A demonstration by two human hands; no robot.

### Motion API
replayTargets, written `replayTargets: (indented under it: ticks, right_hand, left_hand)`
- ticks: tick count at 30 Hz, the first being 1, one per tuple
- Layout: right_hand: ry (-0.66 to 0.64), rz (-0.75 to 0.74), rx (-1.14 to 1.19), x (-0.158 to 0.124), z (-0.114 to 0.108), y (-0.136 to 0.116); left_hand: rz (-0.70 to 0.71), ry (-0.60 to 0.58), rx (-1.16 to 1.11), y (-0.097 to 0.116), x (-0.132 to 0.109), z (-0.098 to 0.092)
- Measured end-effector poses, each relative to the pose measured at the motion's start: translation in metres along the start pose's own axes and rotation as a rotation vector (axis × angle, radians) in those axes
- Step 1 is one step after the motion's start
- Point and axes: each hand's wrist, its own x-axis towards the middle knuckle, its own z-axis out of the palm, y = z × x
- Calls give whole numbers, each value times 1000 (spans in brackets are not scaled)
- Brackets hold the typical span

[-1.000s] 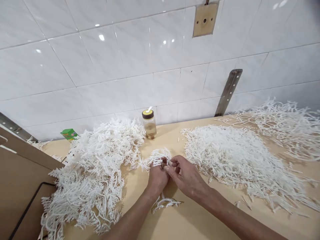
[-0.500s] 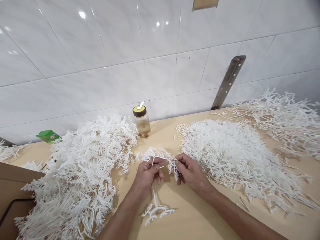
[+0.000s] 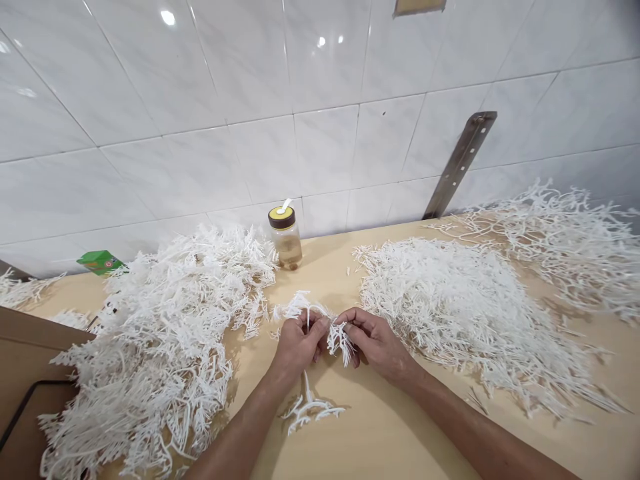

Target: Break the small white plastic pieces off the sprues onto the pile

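Observation:
Both my hands meet at the middle of the wooden table (image 3: 390, 433). My left hand (image 3: 298, 343) is closed on a white branching plastic sprue (image 3: 306, 308); its stem hangs below the hand and fans out on the table. My right hand (image 3: 374, 341) pinches a small tuft of the same white plastic (image 3: 340, 339) between thumb and fingers, right beside the left hand. A big heap of white plastic sprues (image 3: 165, 333) lies to the left. A flatter pile of white plastic pieces (image 3: 465, 313) lies to the right.
A small jar with a yellow lid (image 3: 285, 237) stands by the white tiled wall. A green carton (image 3: 100, 262) sits at the far left. A brown cardboard box (image 3: 25, 373) is at the left edge. Another white pile (image 3: 565, 240) and a metal bracket (image 3: 460, 163) are at the right.
The view has tilted down and left. My hands parted slightly half a second ago and have now come back together around the white sprue.

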Motion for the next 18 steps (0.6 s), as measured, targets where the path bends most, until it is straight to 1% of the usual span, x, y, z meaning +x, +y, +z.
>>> replayTargets:
  ticks: [3,6,9,13,15,18]
  right_hand:
    - [-1,-27,11,-1,0,0]
    - [-4,-48,19,-1,0,2]
    - [-17,-44,13,-1,-1,5]
    - [-28,-41,11,0,-3,8]
    - [-41,-37,6,0,-3,8]
    - [-61,-43,-13,-1,-3,5]
  left_hand:
    - [-35,-32,63,-3,2,0]
    - [-61,-53,60,-3,2,0]
    - [-81,-28,-22,-2,1,0]
    - [-110,11,-186,0,-1,1]
    - [-133,12,-251,2,-2,1]
    - [-130,9,-262,2,-4,1]
